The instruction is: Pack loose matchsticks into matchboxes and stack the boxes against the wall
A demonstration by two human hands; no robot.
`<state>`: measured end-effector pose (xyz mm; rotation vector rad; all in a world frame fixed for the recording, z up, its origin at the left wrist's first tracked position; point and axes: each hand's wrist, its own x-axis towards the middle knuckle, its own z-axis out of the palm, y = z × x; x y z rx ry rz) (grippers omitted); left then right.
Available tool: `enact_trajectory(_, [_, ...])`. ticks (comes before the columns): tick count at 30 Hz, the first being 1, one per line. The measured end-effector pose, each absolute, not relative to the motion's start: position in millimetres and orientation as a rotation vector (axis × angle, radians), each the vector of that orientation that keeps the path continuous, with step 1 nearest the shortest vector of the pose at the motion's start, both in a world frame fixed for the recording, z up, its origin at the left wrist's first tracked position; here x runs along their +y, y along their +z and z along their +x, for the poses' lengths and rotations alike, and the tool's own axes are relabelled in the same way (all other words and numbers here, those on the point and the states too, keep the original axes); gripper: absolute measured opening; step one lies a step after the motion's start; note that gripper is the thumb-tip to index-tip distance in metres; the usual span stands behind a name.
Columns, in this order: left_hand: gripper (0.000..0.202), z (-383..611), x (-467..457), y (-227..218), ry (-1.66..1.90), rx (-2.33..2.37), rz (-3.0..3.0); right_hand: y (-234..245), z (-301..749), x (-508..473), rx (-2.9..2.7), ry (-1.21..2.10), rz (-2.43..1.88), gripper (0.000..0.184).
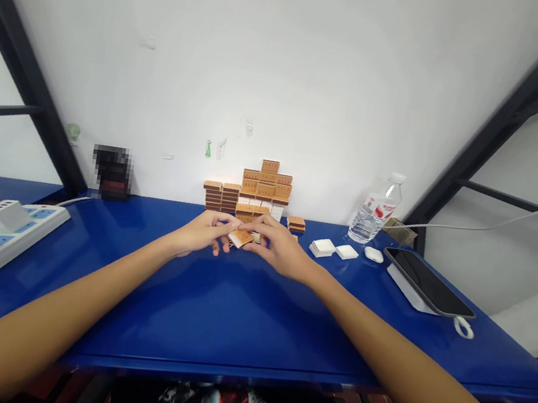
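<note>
My left hand [204, 232] and my right hand [278, 247] meet over the middle of the blue table. Between them is an orange and white matchbox [242, 238], tilted, with its printed orange face up. The left fingers pinch its left side. The right fingers close on its other side, where thin pale sticks seem to show, partly hidden by the hand. Just behind the hands rises a stepped stack of orange matchboxes [265, 189] against the wall. Left of that stand two columns of matchboxes [220, 197] with dark brown sides.
Right of my hands lie a few matchboxes [296, 223] and small white trays [323, 247]. Farther right are a water bottle [375, 211], a white earphone case [373, 254] and a phone [431, 282]. A power strip [2, 242] is at left, a black box [112, 173] behind it.
</note>
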<state>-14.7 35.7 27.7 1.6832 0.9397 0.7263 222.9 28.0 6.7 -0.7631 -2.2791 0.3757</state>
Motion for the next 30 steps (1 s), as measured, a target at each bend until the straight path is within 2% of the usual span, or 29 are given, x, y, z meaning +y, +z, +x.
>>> enact_trajectory(5, [0.059, -10, 35, 22, 0.865, 0.929, 1.582, 1, 215, 24, -2.129, 0.658, -0.688, 0.055])
enact_trajectory(10, [0.061, -5, 35, 16, 0.987, 0.872, 1.759, 7, 209, 20, -1.892, 0.84, -0.803, 0.032])
enact_trajectory(13, [0.065, -3, 34, 15, 0.983, 0.821, 1.84, 12, 211, 25, -1.838, 0.881, -0.862, 0.031])
enact_trajectory(20, [0.057, -7, 29, 22, 1.003, 0.899, 2.09, 41, 290, 65, -1.883, 0.668, -0.999, 0.045])
enact_trajectory(24, [0.043, -9, 28, 25, 0.963, 0.969, 2.218, 43, 368, 93, -1.871, 0.41, -1.362, 0.038])
enact_trajectory(26, [0.04, -9, 28, 26, 0.946, 0.985, 2.248, 35, 391, 103, -1.967, 0.38, -1.525, 0.035])
enact_trajectory(30, [0.039, -9, 27, 27, 0.947, 1.009, 2.257, 14, 395, 118, -2.066, 0.426, -1.581, 0.031])
